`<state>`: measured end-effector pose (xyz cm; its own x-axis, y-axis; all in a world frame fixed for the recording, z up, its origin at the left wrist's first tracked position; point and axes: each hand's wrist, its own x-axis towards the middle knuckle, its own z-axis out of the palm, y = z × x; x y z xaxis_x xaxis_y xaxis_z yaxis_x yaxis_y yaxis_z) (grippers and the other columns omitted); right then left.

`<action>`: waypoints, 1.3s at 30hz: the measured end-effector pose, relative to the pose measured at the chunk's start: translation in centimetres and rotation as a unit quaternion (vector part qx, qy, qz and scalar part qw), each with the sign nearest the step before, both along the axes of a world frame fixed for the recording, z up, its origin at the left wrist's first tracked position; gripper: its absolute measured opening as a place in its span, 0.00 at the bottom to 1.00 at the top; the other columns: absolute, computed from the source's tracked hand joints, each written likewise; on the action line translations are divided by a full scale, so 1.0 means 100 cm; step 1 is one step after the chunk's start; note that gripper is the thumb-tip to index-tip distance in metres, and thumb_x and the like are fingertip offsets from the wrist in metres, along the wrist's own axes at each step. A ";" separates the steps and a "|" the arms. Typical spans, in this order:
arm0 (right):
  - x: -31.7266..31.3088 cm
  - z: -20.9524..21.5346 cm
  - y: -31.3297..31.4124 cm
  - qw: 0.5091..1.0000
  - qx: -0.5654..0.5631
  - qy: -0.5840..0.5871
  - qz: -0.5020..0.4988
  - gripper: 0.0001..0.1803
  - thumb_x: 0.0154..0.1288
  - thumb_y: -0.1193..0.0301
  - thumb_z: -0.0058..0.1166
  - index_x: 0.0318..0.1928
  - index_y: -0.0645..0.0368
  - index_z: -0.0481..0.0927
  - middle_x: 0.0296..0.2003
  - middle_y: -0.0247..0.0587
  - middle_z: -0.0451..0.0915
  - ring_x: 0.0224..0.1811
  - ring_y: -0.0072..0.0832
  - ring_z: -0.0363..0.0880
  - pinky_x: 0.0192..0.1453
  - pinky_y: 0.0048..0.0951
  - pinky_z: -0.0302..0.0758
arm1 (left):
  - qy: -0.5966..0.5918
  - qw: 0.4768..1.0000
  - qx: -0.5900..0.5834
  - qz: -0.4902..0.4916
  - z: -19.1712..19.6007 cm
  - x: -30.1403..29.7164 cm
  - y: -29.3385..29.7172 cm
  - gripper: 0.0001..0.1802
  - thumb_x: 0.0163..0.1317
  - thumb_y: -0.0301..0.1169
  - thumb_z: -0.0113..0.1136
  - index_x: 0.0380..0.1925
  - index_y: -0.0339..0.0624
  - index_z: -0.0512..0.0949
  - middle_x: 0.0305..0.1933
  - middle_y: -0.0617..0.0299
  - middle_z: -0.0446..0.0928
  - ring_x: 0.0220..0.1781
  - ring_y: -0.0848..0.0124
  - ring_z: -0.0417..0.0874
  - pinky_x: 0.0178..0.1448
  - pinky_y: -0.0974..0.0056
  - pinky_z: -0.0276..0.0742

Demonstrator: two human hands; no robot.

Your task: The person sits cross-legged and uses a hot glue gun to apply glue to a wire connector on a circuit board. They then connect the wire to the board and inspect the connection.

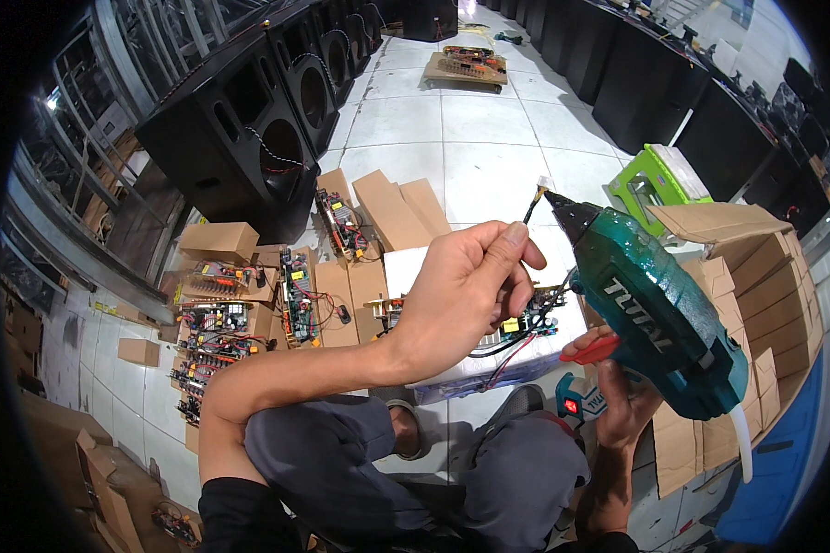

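Between the thumb and fingers of my left hand (461,290) a thin cable (532,206) is pinched, its small white connector (544,182) pointing up. My right hand (625,405) is wrapped round the handle of a green cordless glue gun (659,318), fingers at its red trigger (592,350). The gun's black nozzle tip lies right beside the connector; whether they touch I cannot tell. A white glue stick (741,447) sticks out of the gun's rear. Below my hands a circuit board (535,323) with wires rests on a white box (466,378), partly hidden by my left hand.
Several circuit boards (300,290) lie on cardboard at the left. Black speaker cabinets (221,129) line the left side, more black cabinets (641,92) the right. An open carton (765,295) and a green stool (650,175) stand at my right. A loaded wheeled board (466,72) sits farther off.
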<state>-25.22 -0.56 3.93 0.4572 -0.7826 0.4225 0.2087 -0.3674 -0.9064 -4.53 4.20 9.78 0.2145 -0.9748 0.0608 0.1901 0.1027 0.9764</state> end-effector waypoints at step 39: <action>0.004 0.005 -0.002 0.998 -0.025 -0.045 -0.025 0.12 0.58 0.85 0.47 0.43 0.73 0.77 0.34 0.51 0.82 0.36 0.35 0.82 0.43 0.36 0.78 | 0.002 1.000 -0.001 0.006 0.000 0.000 0.001 0.15 0.74 0.35 0.47 0.36 0.33 0.76 0.19 0.62 0.73 0.14 0.85 0.63 0.18 0.77 0.57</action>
